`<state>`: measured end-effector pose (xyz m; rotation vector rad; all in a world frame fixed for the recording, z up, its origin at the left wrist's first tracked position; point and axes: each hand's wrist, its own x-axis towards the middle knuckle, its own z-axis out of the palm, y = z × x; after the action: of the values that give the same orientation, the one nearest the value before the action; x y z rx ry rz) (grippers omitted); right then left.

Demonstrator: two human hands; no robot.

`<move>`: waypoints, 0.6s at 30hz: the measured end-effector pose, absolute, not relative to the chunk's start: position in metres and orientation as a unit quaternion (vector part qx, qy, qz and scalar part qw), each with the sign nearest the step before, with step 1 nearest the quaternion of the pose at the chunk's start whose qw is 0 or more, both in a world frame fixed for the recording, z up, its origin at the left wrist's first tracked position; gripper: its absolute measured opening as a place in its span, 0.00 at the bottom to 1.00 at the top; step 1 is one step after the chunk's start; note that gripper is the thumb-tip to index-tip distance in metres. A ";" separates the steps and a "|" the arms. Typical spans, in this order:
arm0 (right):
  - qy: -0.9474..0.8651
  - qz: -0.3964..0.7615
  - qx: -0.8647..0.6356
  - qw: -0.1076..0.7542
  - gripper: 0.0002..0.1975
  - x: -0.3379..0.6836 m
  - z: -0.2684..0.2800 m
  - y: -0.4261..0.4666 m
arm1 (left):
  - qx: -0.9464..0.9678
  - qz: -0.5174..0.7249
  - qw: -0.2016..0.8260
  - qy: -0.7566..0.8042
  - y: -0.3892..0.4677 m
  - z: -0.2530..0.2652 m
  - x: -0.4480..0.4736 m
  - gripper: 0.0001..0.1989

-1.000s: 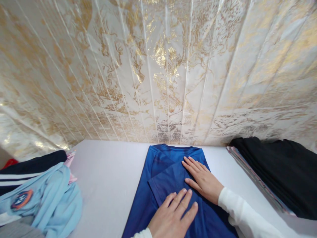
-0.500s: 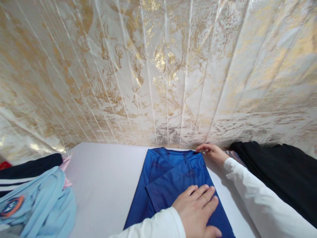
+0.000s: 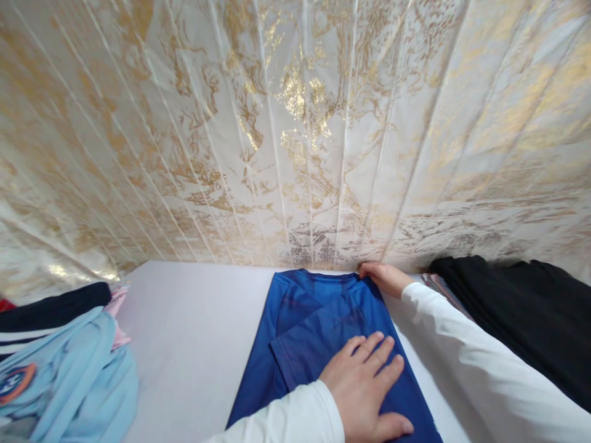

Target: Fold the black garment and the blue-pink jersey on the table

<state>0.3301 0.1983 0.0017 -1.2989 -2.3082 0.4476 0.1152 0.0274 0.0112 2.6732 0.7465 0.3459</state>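
A blue shirt (image 3: pixel 323 314) lies partly folded on the white tabletop, one sleeve laid slantwise across its body. My left hand (image 3: pixel 362 384) rests flat on its lower right part, fingers spread and thumb out to the side. At the far right corner, by the collar, my right hand (image 3: pixel 381 277) has its fingers closed on the shirt's edge. The fingertips there are partly hidden. The near end of the shirt runs out of the bottom of the view.
To the left sits a pile with a light blue garment (image 3: pixel 96 369) and a dark striped one (image 3: pixel 55 307). Black clothing (image 3: pixel 521 307) lies at the right, beyond my right forearm. A gold-patterned white curtain (image 3: pixel 305 135) hangs along the table's (image 3: pixel 184 332) back edge.
My right hand has shifted slightly left, and its fingers have closed on the shirt's corner. My left hand stays on the cloth, its fingers a little more spread.
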 end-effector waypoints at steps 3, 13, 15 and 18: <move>-0.844 0.123 -0.472 0.222 0.15 0.327 0.012 0.187 | 0.933 0.124 0.197 0.275 0.027 0.016 0.111 0.37; -0.867 0.013 -0.452 0.208 0.24 0.285 -0.007 0.081 | 0.900 0.069 0.117 0.415 0.052 0.004 0.066 0.34; -0.869 -0.002 -0.466 0.168 0.27 0.279 -0.016 0.075 | 0.899 0.056 0.102 0.423 0.055 0.001 0.061 0.34; -0.862 -0.009 -0.491 0.124 0.30 0.277 -0.027 0.077 | 0.901 0.063 0.087 0.421 0.056 -0.003 0.059 0.33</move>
<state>0.2766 0.0770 -0.0271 -1.4327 -2.5134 -0.0265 0.0594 0.0562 -0.0034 2.6836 1.2539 0.1881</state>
